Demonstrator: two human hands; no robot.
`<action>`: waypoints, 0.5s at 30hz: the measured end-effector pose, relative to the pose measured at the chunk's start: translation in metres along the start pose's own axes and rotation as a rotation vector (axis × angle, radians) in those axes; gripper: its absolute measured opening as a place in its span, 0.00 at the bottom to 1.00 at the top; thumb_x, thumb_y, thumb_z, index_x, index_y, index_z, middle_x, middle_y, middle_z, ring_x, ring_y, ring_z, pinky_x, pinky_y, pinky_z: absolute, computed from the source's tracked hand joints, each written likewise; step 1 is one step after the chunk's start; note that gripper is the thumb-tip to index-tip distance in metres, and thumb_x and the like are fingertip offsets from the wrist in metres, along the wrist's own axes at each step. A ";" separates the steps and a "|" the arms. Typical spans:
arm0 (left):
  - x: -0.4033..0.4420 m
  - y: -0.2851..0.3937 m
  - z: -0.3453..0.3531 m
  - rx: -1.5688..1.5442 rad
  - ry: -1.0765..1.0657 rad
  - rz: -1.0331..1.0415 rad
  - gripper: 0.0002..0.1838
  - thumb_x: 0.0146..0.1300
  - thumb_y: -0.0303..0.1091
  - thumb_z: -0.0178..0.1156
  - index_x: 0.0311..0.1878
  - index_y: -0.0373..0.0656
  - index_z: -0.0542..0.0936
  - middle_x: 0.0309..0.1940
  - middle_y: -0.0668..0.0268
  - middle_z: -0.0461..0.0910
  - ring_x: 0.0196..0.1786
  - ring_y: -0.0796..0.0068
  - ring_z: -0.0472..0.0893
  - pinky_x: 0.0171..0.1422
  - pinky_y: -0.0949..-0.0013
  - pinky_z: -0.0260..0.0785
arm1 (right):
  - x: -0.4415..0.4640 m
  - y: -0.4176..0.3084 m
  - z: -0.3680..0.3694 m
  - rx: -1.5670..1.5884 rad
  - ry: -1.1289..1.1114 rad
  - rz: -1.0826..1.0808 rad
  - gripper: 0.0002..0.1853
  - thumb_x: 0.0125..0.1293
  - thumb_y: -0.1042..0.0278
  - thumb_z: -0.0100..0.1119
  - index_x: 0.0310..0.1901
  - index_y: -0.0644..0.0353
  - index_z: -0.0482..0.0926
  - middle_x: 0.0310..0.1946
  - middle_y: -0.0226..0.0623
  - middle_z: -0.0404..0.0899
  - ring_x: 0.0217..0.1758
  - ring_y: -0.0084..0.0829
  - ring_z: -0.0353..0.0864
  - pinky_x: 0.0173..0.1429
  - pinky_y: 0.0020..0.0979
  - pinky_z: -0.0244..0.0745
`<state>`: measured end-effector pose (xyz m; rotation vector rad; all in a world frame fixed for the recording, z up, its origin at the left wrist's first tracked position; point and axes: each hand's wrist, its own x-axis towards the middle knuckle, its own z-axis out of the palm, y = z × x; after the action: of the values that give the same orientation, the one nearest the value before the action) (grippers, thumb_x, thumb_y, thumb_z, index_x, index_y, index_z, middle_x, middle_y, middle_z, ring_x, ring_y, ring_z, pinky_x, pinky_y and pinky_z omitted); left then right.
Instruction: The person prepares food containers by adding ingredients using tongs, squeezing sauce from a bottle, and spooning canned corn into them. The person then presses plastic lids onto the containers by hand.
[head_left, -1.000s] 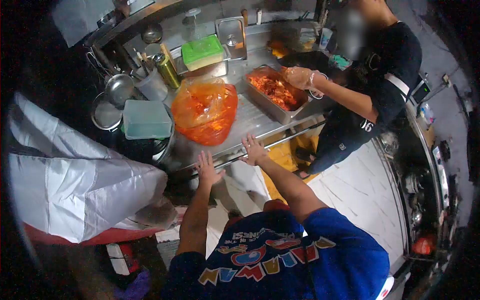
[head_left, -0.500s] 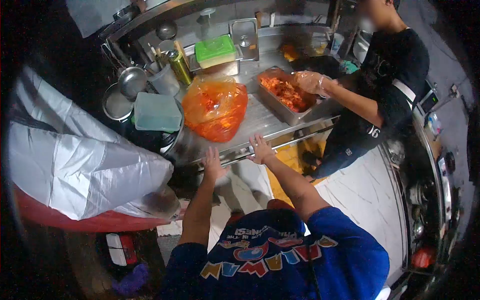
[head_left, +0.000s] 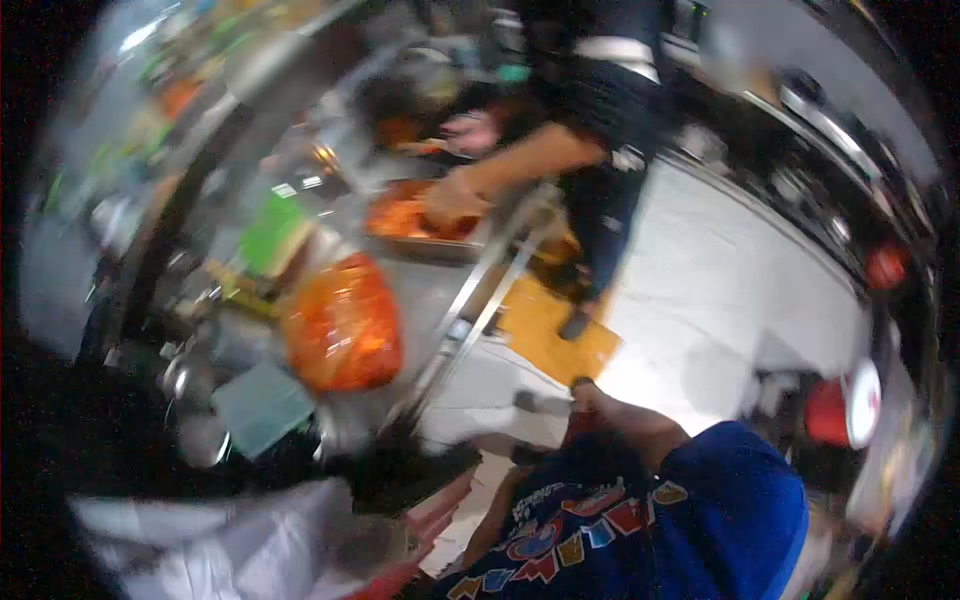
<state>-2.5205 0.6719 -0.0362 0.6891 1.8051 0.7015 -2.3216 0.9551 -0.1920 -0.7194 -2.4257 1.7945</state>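
Note:
The whole view is smeared by motion. My right hand (head_left: 586, 394) is low in front of my body, above the tiled floor and near the yellow mat (head_left: 560, 330). Its fingers are too blurred to read, and I make out nothing held in it. I cannot make out my left hand; only a strip of the arm shows beside my blue shirt. On the steel counter (head_left: 425, 300) rests a plastic bag of orange-red food (head_left: 345, 325), apart from my hand. Beyond it is a metal tray of reddish food (head_left: 400, 212), with a co-worker's gloved hand (head_left: 455, 200) in it.
A co-worker in dark clothes (head_left: 610, 150) stands at the counter's far end. A green-lidded box (head_left: 272, 232) and a pale translucent container (head_left: 262, 408) stand left of the bag. Silver sheeting (head_left: 240, 545) is at lower left; a red container (head_left: 830, 410) is at right.
My view has swung right, tilting the counter in the picture. Both hands have left the counter's front edge; the right has lowered toward my body. The co-worker's hand stays at the tray.

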 end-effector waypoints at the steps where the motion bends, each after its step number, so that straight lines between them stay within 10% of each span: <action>1: 0.004 -0.016 0.000 -0.054 -0.063 0.041 0.13 0.67 0.28 0.57 0.54 0.46 0.79 0.47 0.63 0.80 0.50 0.67 0.81 0.54 0.63 0.73 | -0.064 0.107 0.025 0.531 0.052 0.031 0.13 0.66 0.64 0.57 0.45 0.59 0.85 0.37 0.47 0.86 0.35 0.41 0.87 0.38 0.43 0.82; 3: 0.018 -0.030 -0.011 -0.194 -0.144 0.135 0.10 0.68 0.27 0.57 0.51 0.45 0.80 0.43 0.63 0.80 0.46 0.69 0.82 0.50 0.66 0.75 | -0.223 0.048 -0.016 -0.637 0.121 0.749 0.13 0.64 0.65 0.54 0.33 0.63 0.86 0.36 0.51 0.86 0.38 0.46 0.87 0.45 0.43 0.82; 6: 0.041 -0.041 -0.039 -0.319 -0.159 0.150 0.08 0.68 0.26 0.57 0.48 0.43 0.81 0.39 0.63 0.80 0.42 0.71 0.83 0.46 0.69 0.77 | -0.419 -0.030 -0.038 -0.618 0.394 0.973 0.16 0.60 0.58 0.57 0.27 0.64 0.85 0.26 0.53 0.84 0.33 0.47 0.86 0.42 0.49 0.81; 10: 0.051 -0.023 -0.089 -0.196 0.078 -0.057 0.10 0.67 0.29 0.58 0.50 0.42 0.81 0.41 0.62 0.82 0.43 0.70 0.83 0.46 0.66 0.78 | -0.559 -0.026 -0.011 0.207 0.642 1.545 0.15 0.67 0.57 0.57 0.30 0.61 0.82 0.24 0.40 0.82 0.27 0.40 0.86 0.27 0.46 0.82; 11: 0.055 -0.013 -0.098 -0.198 0.128 -0.063 0.11 0.67 0.30 0.58 0.51 0.42 0.81 0.42 0.62 0.82 0.43 0.70 0.83 0.46 0.66 0.78 | -0.597 0.015 0.029 0.539 0.964 1.121 0.16 0.60 0.58 0.69 0.20 0.57 0.80 0.16 0.40 0.77 0.19 0.38 0.80 0.31 0.46 0.79; 15: 0.075 0.043 -0.096 -0.239 0.231 0.054 0.13 0.67 0.32 0.59 0.53 0.41 0.81 0.44 0.61 0.83 0.44 0.69 0.84 0.46 0.64 0.79 | -0.538 0.035 0.046 0.926 0.862 1.211 0.19 0.66 0.45 0.64 0.54 0.44 0.79 0.40 0.34 0.85 0.36 0.39 0.88 0.36 0.46 0.79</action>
<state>-2.6284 0.7417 -0.0222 0.5148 1.8751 1.0498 -1.8437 0.7140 -0.1121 -2.2950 -0.4007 1.8103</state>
